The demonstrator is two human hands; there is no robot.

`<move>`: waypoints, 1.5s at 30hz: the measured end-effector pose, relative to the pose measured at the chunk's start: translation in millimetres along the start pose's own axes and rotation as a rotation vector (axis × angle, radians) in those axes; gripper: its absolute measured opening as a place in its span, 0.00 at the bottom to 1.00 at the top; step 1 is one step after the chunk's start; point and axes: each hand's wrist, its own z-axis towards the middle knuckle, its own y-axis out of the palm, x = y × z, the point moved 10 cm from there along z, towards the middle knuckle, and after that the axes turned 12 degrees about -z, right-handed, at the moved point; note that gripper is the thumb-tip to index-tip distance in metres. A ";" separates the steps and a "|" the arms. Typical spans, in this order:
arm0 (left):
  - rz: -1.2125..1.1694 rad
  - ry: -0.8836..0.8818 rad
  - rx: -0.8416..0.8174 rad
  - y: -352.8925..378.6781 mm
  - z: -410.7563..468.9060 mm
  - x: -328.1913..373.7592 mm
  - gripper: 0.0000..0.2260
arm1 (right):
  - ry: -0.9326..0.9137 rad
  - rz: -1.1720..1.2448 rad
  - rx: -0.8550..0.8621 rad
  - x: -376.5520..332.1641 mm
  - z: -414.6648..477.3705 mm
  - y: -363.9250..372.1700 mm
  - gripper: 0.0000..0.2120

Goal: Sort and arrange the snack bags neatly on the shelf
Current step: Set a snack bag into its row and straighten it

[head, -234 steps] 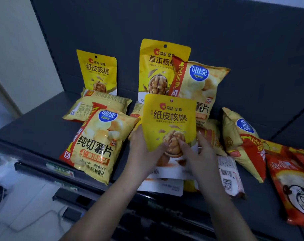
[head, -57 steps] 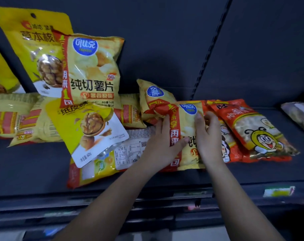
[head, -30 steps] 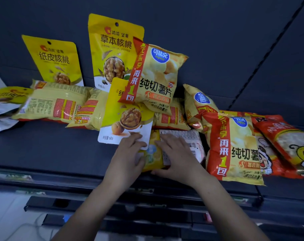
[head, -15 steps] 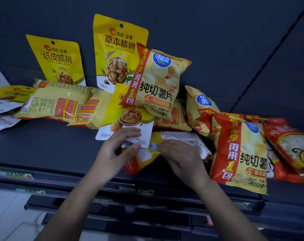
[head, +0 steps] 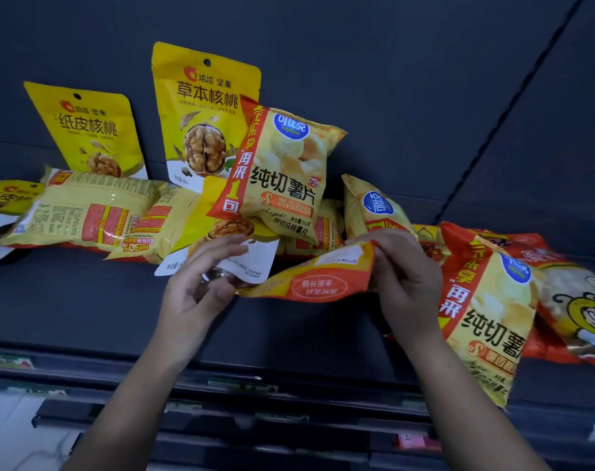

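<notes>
Though it lay flat, chip bag (head: 309, 282) now lifted, left hand (head: 192, 295), right hand (head: 406, 283) pinching ends

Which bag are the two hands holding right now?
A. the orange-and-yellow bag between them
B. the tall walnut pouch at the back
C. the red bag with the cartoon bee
A: the left hand and right hand each pinch an end of the orange-and-yellow bag.

Four walnut bags (head: 206, 130), seven chip bags (head: 282, 171)

A shop: dark display shelf (head: 85, 300) with price-label strips (head: 241, 385) along its edge, stocked with packaged snack bags (head: 282, 171).
</notes>
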 end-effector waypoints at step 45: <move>-0.426 -0.460 -0.059 167.6 18.9 -26.5 0.18 | 0.767 0.197 -0.170 50.4 -32.1 -62.1 0.32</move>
